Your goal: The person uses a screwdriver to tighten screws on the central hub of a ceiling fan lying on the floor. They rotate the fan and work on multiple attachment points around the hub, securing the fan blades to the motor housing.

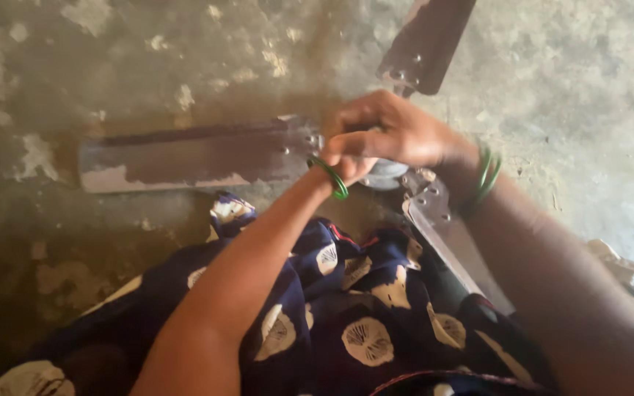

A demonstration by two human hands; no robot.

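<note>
Nearest you: dark blue patterned cloth (346, 308) over your lap, just below the fan hub (387, 176). The ceiling fan lies flat on the concrete floor (574, 81); the hub, mostly hidden, is the reference point.

Your left hand (346, 165) sits over the hub, under the right; fingers hidden, so you cannot tell their state. Your right hand (390, 132) lies on top, fingers curled together over something at the hub; what they clamp is not visible. Green bangles (487, 176) ring both wrists.

Blades: one blade (192, 155) runs long-axis left from the hub, one (431, 40) points away up-right, one (442, 235) points back toward your right knee.

Judgement: stiff metal, heavy at the hub, thin-edged blades. Hold near the blade roots.
</note>
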